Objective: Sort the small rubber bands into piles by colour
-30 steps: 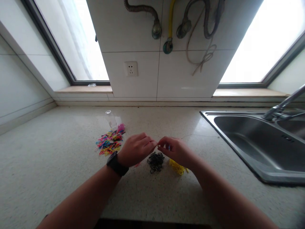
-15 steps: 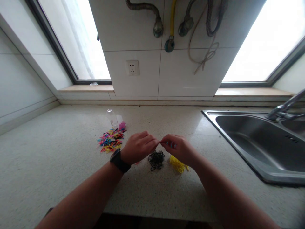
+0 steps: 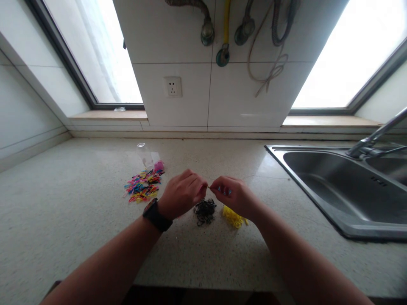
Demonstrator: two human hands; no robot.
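Over the counter, my left hand (image 3: 183, 192), a dark watch on its wrist, meets my right hand (image 3: 234, 195) almost fingertip to fingertip. Both are closed in a pinch on a thin rubber band (image 3: 208, 187), whose colour is hard to make out. Small bits of blue show among the curled fingers of my right hand. Just below the hands lies a pile of black rubber bands (image 3: 205, 212). A pile of yellow rubber bands (image 3: 233, 217) sits under my right hand. To the left spreads a mixed heap of coloured rubber bands (image 3: 142, 186).
A clear plastic container (image 3: 145, 156) lies behind the mixed heap, beside a pink bunch (image 3: 158, 166). At right, a steel sink (image 3: 318, 186) with a faucet (image 3: 365, 144) is set into the counter (image 3: 79, 212). A socket (image 3: 172, 87) and pipes are on the wall.
The whole view has shifted slightly. My left hand has turned a little and its fingertips have drawn slightly away from the right ones, showing the thin band between them.
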